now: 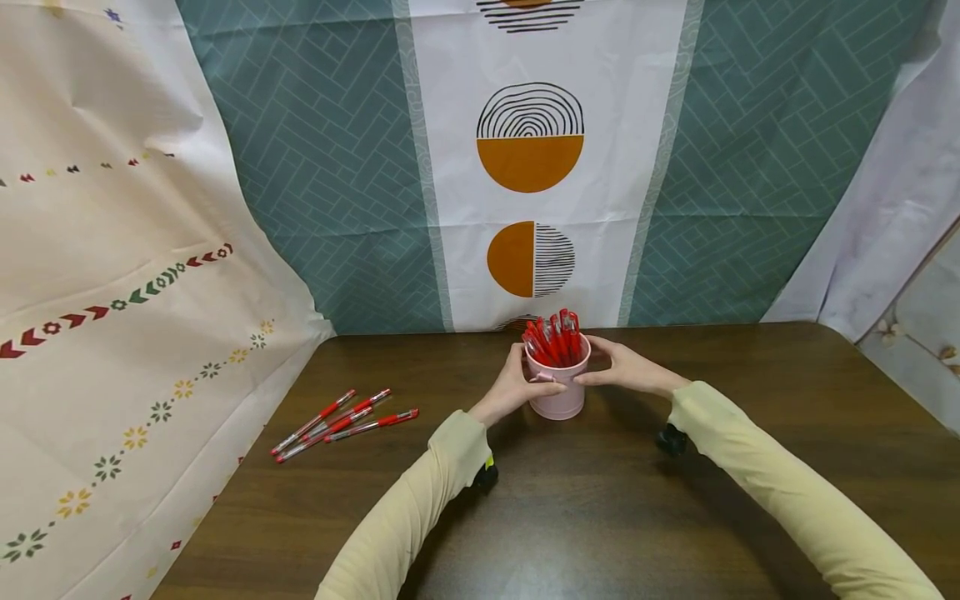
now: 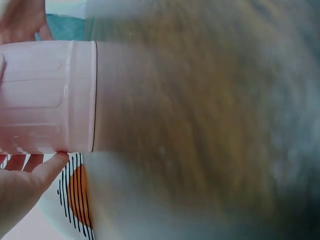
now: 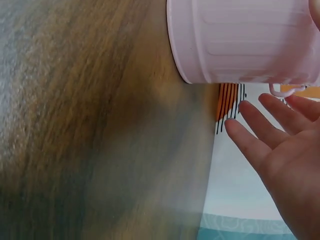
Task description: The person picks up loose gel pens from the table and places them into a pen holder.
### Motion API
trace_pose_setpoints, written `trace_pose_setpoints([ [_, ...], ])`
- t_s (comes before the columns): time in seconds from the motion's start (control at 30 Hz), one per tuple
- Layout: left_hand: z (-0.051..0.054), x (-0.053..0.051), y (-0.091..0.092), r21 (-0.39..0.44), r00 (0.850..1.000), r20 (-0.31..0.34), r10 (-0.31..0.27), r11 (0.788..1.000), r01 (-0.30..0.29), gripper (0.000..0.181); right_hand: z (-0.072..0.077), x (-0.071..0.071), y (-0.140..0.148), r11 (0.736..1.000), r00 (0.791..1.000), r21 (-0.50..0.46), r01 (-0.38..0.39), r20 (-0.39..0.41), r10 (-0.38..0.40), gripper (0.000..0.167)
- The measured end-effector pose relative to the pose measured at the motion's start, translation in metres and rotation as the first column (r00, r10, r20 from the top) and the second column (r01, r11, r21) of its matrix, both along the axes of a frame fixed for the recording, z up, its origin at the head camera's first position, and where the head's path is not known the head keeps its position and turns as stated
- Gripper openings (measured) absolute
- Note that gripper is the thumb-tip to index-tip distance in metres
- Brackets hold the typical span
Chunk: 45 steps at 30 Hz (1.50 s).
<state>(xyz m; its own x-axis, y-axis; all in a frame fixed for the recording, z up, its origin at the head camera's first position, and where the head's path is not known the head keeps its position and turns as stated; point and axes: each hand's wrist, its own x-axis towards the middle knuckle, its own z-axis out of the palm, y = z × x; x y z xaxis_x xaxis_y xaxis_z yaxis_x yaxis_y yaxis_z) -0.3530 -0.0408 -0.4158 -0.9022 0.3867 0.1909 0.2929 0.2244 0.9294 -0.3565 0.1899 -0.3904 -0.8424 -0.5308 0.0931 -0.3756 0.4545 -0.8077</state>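
Note:
A small pink bucket (image 1: 557,406) stands upright on the brown table, a bunch of red pens (image 1: 555,337) leaning inside it. From its left side my left hand (image 1: 517,385) grips it, thumb across the front and fingers round the back; the left wrist view shows those fingertips against the bucket wall (image 2: 45,100). My right hand (image 1: 622,367) is at the right side, its thumb at the front. In the right wrist view the right hand's fingers (image 3: 290,150) are spread and nearly straight, a little apart from the wall, near the small handle loop (image 3: 286,92).
Several loose red pens (image 1: 371,426) lie crossed on the left part of the wooden table (image 1: 570,517). Patterned cloth (image 1: 345,167) hangs right behind the table's back edge. A cream cloth (image 1: 142,333) borders the left side.

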Motion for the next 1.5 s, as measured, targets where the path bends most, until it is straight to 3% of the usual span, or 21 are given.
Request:
trace_pose_setpoints([
  [0.23,0.005,-0.001,-0.002,-0.028,0.998,-0.032,-0.059,0.998,0.058,0.07,-0.002,-0.001,-0.002,1.0,1.0,-0.004,0.004,-0.024,-0.004,0.08],
  [0.47,0.031,0.018,-0.008,-0.029,0.991,-0.055,-0.124,0.992,0.123,0.064,-0.001,-0.001,-0.006,0.998,1.0,-0.057,-0.02,-0.025,0.019,0.079],
  [0.6,0.037,0.022,-0.009,-0.051,0.991,-0.025,-0.134,0.99,0.132,0.062,-0.002,-0.001,-0.01,0.994,0.999,-0.099,-0.04,-0.027,0.038,0.08],
  [0.77,0.036,0.021,-0.009,-0.066,0.991,0.025,-0.131,0.989,0.133,0.063,-0.005,0.001,-0.014,0.989,0.999,-0.141,-0.048,0.007,0.049,0.085],
  [1.0,0.004,-0.001,-0.009,-0.065,0.996,0.011,-0.094,0.993,0.094,0.063,-0.012,0.0,-0.019,0.978,0.997,-0.197,-0.074,-0.006,0.074,0.089],
  [1.03,0.004,-0.001,-0.009,-0.064,0.996,0.011,-0.093,0.994,0.093,0.061,-0.013,-0.001,-0.02,0.976,0.997,-0.204,-0.076,-0.013,0.075,0.089],
  [1.3,0.013,0.002,-0.009,-0.035,0.994,0.057,-0.092,0.995,0.094,0.057,-0.013,-0.002,-0.02,0.974,0.998,-0.217,-0.063,-0.003,0.064,0.088],
  [1.5,0.033,0.015,-0.01,0.012,0.991,0.075,-0.115,0.993,0.114,0.053,-0.006,-0.002,-0.021,0.979,0.996,-0.183,-0.084,0.013,0.088,0.083],
])
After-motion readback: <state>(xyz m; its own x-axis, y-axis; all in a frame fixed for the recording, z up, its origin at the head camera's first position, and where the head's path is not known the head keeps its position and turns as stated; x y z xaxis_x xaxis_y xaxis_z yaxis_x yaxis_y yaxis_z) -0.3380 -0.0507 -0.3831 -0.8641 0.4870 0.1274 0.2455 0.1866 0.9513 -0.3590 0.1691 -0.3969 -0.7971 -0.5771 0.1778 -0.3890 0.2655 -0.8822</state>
